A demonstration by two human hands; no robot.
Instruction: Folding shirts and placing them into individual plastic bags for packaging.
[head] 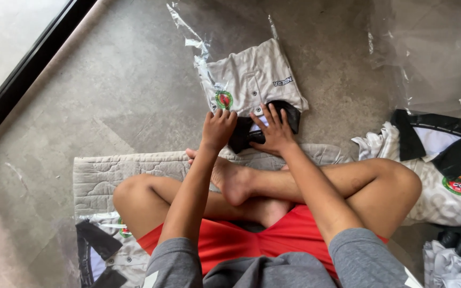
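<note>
A folded grey polo shirt (252, 80) with a black collar and a round red-and-green badge lies on the floor in front of my crossed legs, partly inside a clear plastic bag (193, 45). My left hand (218, 128) rests on the shirt's near edge beside the badge, fingers curled. Fingers spread, my right hand (276, 129) presses down on the black collar.
I sit cross-legged on a grey quilted mat (102, 176) on a grey stone floor. Another grey shirt with a black collar (438, 160) lies at the right, one more (108, 250) by my left thigh. Clear plastic sheeting (433, 48) lies at the top right. A dark door frame (28, 69) runs along the top left.
</note>
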